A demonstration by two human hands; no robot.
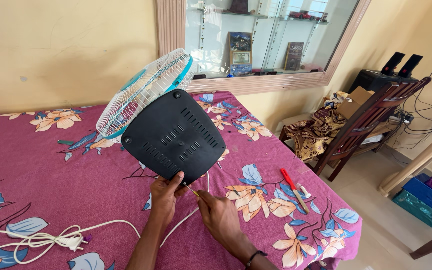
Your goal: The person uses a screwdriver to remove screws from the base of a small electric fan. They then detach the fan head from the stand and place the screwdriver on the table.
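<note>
Left hand (166,192) closed on the lower corner of the fan's black base (174,136), thumb lying over the edge of the plate and fingers wrapped behind it, out of sight. Right hand (219,212) pinched together around a thin screwdriver (192,190), whose tip meets the same lower corner of the base, just beside the left thumb; only a short yellowish length of the shaft shows, and the handle is buried in the fist. The fan (146,92) lies tipped over on the tabletop (36,165), the underside of its base turned up toward the camera (slotted vents and corner screw holes visible), the white grille with teal rim behind it and partly hidden by the base. The white cord (51,239) runs from under the base, passes between the forearms, and ends in a loose coil with its plug near the left edge of the cloth. A red-handled tool (294,189) lies on the floral cloth to the right of the hands, well apart from them, with a small white item beside it that is too small to identify. Both forearms are cut off by the lower frame edge. A wooden chair (363,125) stands beyond the right end of the tabletop.
</note>
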